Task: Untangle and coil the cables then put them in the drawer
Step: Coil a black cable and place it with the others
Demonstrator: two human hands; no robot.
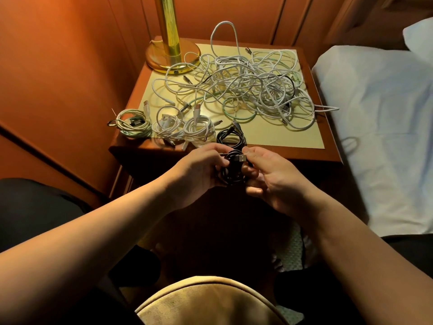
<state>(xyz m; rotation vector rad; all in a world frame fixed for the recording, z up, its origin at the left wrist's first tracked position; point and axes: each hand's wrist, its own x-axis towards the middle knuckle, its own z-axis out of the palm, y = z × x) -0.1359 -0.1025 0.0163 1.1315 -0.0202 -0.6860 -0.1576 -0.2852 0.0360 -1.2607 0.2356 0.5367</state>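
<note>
We grip the black cable coil (232,171) between both hands' fingers (219,160), just before the table (257,153) edge; we should tuck its USB plug (241,158) snugly so the loops hold.

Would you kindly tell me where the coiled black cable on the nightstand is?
In the head view it lies at the nightstand's front edge, right of two white coils, just beyond both hands: black cable.
</note>
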